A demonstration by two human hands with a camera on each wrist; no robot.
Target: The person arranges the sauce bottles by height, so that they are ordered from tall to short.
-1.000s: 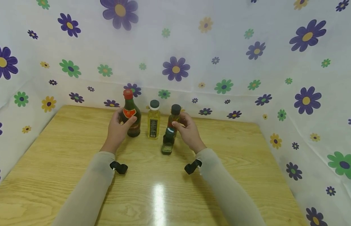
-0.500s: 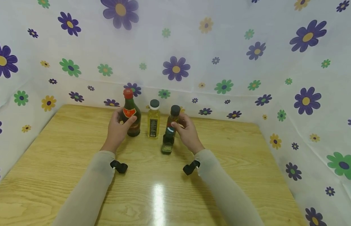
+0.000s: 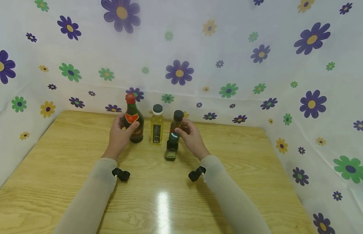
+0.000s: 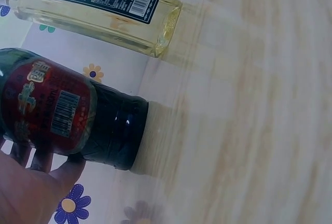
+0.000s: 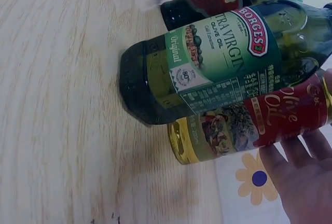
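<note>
Head view, item record. A wooden table [image 3: 67,169] was enclosed on three sides by flower-printed sheeting [image 3: 228,48].

Item 1: dark bottle with red cap [image 3: 133,118], standing upright at the back left of the group. The left hand [image 3: 120,136] was wrapped round its lower body from the near-left side, thumb laid across the front; in the left wrist view the fingers [image 4: 31,156] were seen curled behind the red label [image 4: 46,105].

Item 2: pale yellow oil bottle [image 3: 157,125], upright, just to the right of item 1, touched by neither hand.

Item 3: amber bottle with black cap [image 3: 176,122], upright at the back right. The right hand [image 3: 191,138] was closed about it from the right, fingers [image 5: 298,151] curled under its red label.

Item 4: small green olive-oil bottle [image 3: 171,147], upright directly in front of item 3 and just left of the right hand, ungripped.

Relation noted: all long axes vertical; each gripped bottle lay forward of its wrist, item 4 nearest to the right hand.

Change against the earlier frames: both grips were unaltered; hands and bottles were found slightly lower and further left in frame, most likely through movement of the camera.
</note>
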